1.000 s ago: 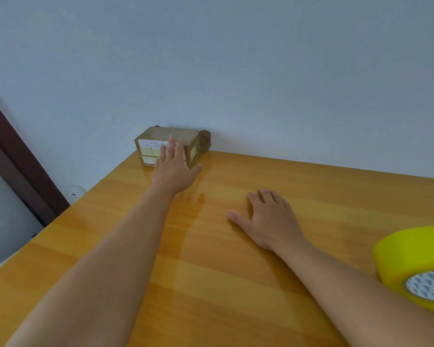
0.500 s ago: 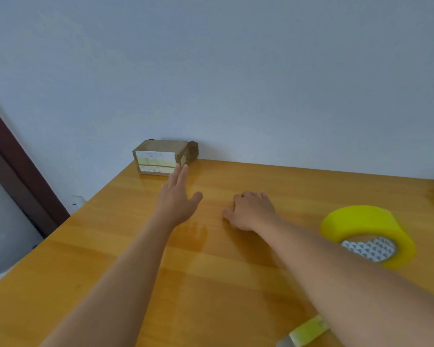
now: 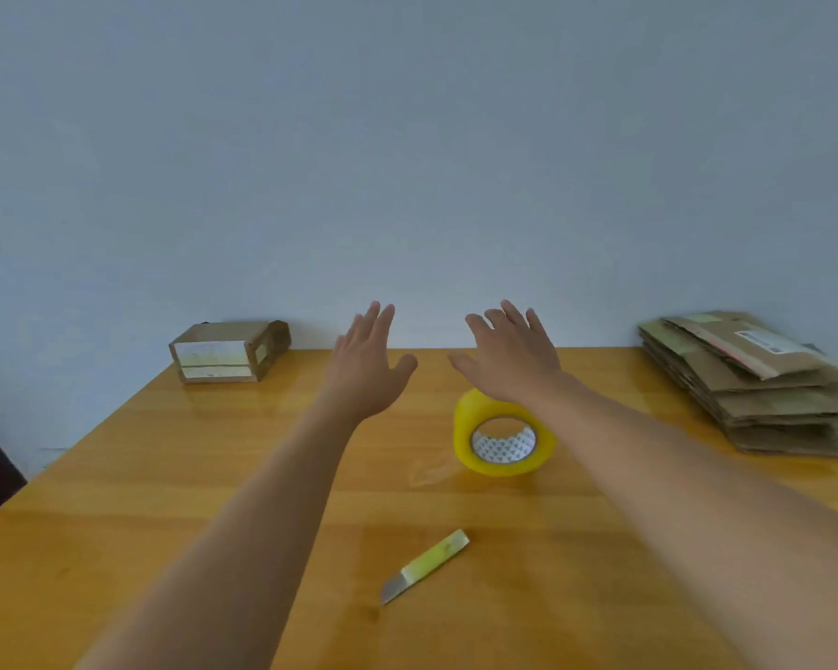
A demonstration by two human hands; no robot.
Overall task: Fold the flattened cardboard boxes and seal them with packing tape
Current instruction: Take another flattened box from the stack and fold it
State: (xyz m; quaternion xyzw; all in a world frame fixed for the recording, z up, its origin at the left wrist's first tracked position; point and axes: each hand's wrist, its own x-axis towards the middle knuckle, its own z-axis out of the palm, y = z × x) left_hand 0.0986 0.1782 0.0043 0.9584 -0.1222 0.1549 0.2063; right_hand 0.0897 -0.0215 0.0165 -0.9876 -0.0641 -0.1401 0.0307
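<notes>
A wooden table [image 3: 117, 500] w/ a glossy orange-yellow top runs back to a pale grey wall [image 3: 407, 137]. Both bare forearms stretch over it; the left hand [image 3: 366, 365] and right hand [image 3: 511, 360] are raised above the far centre, fingers spread, palms down, holding nothing. At the far right edge, a stack of flattened cardboard boxes [image 3: 765, 403] lies on the table, one w/ a white label on top. At far left, against the wall, sits a folded box [image 3: 228, 350], taped shut w/ pale strips on its front. The yellow tape roll [image 3: 501, 440] stands on edge just under the right wrist, approx. mid-table. Nearest the camera lies a small cutter [image 3: 424, 565], yellow-green handle, blade end pointing lower left.
</notes>
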